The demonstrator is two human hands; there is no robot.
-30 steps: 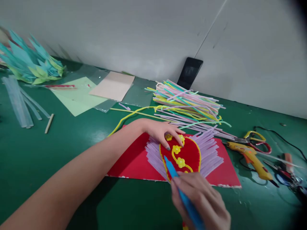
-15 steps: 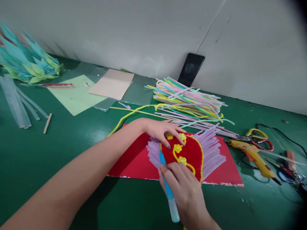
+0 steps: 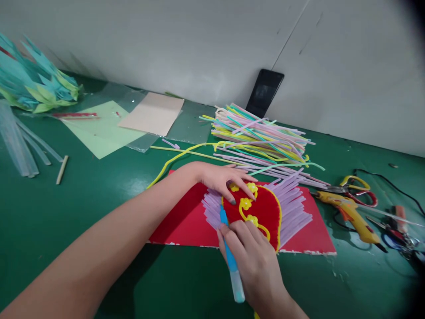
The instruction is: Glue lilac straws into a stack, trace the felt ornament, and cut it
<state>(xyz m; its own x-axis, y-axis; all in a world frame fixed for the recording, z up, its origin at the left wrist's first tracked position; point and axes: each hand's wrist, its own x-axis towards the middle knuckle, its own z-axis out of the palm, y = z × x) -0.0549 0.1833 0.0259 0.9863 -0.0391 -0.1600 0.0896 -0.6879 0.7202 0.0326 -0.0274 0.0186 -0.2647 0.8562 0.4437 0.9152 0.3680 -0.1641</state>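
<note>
My left hand (image 3: 221, 179) lies with its fingers spread on a red piece with a yellow edge (image 3: 268, 204), holding it down. Small yellow flowers (image 3: 245, 204) and curling yellow stems decorate this piece. In my right hand (image 3: 255, 257) is a blue marker pen (image 3: 231, 261), its tip at the red piece's left edge. Fanned out from under the piece on both sides are lilac fuzzy strips (image 3: 295, 212), which look like pipe cleaners. Beneath everything is a red sheet (image 3: 181, 226) with worn white edges.
Behind my hands lies a pile of coloured pipe cleaners (image 3: 255, 137), with a phone (image 3: 265, 93) leaning on the wall. To the right are scissors (image 3: 358, 190), a yellow glue gun (image 3: 352, 215) and pliers (image 3: 398, 230). Paper squares (image 3: 152, 113) and glue sticks (image 3: 16, 141) lie left.
The view has shifted slightly. The pen tip has moved a little way up along the red piece's left edge; my left hand stays in place.
</note>
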